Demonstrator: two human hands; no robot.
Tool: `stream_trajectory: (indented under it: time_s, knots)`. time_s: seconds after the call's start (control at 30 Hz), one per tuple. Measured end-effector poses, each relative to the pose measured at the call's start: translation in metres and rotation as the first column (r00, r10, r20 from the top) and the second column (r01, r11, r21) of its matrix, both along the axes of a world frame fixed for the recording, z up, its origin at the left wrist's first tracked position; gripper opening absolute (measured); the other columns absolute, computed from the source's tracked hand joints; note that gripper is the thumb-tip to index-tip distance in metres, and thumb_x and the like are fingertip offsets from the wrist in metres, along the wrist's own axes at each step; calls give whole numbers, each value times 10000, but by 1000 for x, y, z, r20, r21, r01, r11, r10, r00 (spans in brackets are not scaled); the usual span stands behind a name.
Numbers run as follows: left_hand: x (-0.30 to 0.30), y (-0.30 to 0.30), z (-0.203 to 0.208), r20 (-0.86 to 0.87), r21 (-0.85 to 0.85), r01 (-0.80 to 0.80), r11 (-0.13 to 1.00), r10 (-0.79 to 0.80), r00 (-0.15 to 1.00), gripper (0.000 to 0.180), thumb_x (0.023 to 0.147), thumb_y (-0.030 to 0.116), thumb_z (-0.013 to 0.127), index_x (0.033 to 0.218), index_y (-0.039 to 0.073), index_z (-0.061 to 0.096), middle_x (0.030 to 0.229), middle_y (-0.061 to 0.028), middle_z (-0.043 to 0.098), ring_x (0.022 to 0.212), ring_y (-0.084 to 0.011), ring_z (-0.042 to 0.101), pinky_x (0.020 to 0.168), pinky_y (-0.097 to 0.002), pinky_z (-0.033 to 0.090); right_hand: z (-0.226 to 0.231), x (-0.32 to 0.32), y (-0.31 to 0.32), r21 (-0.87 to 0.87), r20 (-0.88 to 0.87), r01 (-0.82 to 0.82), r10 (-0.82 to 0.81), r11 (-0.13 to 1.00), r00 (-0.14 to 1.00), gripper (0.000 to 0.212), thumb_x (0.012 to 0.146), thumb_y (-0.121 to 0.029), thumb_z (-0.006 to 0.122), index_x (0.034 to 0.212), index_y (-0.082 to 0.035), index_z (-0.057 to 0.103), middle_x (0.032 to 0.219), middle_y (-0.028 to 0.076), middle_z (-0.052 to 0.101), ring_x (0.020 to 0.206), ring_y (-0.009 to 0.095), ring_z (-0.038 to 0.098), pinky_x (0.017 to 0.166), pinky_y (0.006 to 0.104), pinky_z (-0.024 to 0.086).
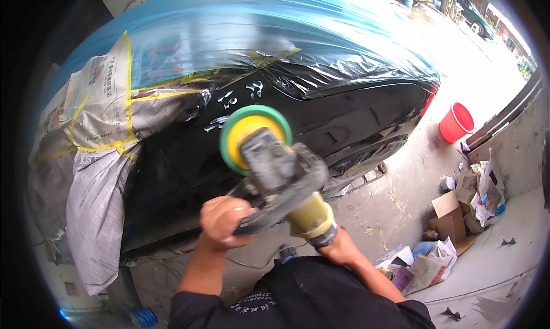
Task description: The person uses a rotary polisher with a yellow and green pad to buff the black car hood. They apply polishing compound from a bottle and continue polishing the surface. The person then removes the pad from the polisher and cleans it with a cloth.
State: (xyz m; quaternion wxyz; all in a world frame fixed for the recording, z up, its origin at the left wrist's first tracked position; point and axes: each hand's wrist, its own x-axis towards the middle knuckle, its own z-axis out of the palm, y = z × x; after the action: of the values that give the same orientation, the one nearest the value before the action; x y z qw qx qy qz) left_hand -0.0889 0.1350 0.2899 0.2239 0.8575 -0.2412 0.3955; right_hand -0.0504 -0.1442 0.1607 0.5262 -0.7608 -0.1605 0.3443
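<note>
One car (366,114), one bucket (456,124), one polisher (268,163). Left hand (224,221) grips its loop handle (281,207), right hand (340,247) its rear end; polisher between hands and car.

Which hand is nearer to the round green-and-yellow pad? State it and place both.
Left. The left hand grips the curved black handle, below the pad; the right hand holds the rear end of the yellow power tool, farther below and right.
</note>
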Motion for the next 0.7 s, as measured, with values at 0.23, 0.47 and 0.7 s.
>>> stream_trajectory:
  time_s: [0.23, 0.47, 0.7]
  knots:
    - [-6, -9, -6, 14, -66, -56, 996, 57, 998, 316, 607, 1, 782, 821, 52, 555, 699, -85, 616, 516, -235, 603, 476, -322, 488, 11, 16, -14, -156, 15, -53, 56, 986, 998, 633, 783, -227, 740, 1330, 17, 533, 1262, 263, 645, 1215, 391, 615, 1000, 407, 486]
    - [12, -14, 1, -20, -54, -13, 998, 12, 1000, 330, 580, 28, 774, 849, 32, 584, 732, -95, 634, 578, -250, 643, 535, -331, 541, 22, 17, -26, -139, 45, -75, 82, 987, 996, 587, 806, -217, 703, 1333, -2, 561, 1252, 257, 654, 1219, 388, 615, 986, 414, 492]
    - [-14, -3, 6, 141, -81, -200, 976, 210, 968, 254, 684, -25, 704, 823, 35, 501, 643, -96, 603, 493, -234, 596, 492, -322, 510, 26, 28, -7, -253, 66, -90, 110, 963, 992, 607, 769, -236, 724, 1286, 20, 533, 1157, 312, 658, 1153, 466, 606, 949, 445, 508]
